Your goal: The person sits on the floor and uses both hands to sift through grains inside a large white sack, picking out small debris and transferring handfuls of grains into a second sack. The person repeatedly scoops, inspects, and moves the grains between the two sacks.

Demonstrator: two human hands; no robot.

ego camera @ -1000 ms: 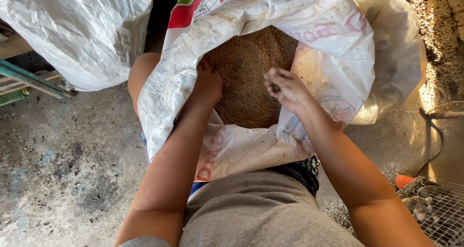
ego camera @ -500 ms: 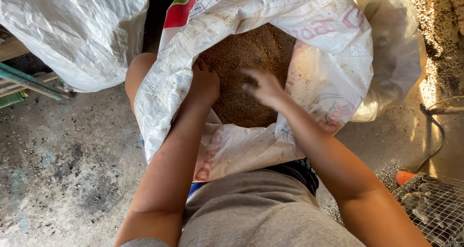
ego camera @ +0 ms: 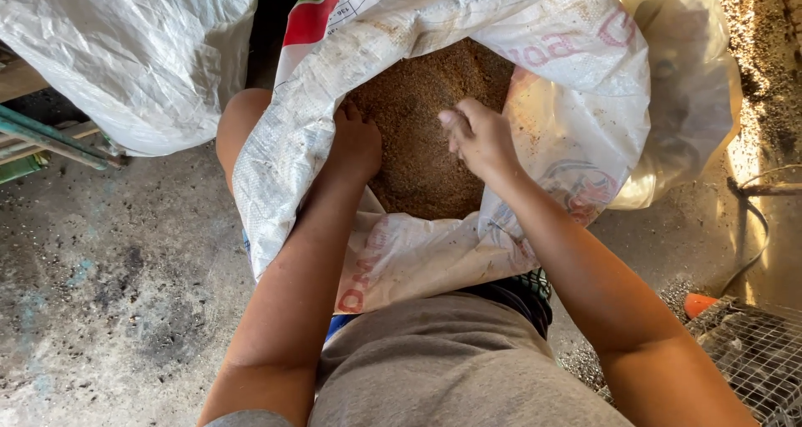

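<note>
A white woven sack (ego camera: pixel 284 168) with red and green print stands open between my knees, holding brown, crumbly grain feed (ego camera: pixel 418 155). My left hand (ego camera: pixel 355 143) is inside the sack's left wall, fingers curled into a fold of the rim and gripping it. Just to the right, my right hand (ego camera: pixel 478 136) hovers over the feed near the middle of the opening. Its fingers are bunched together and slightly blurred. Whether they hold any feed is hidden.
A second white woven sack (ego camera: pixel 134 51) stands at the back left, beside green and wooden bars (ego camera: pixel 50 139). A clear plastic bag (ego camera: pixel 693 101) lies behind the open sack. A wire cage (ego camera: pixel 756 356) and an orange object (ego camera: pixel 700 303) sit at the lower right on the concrete floor.
My right hand has left the sack's right rim and moved left to above the middle of the feed. My left hand has stayed on the left rim.
</note>
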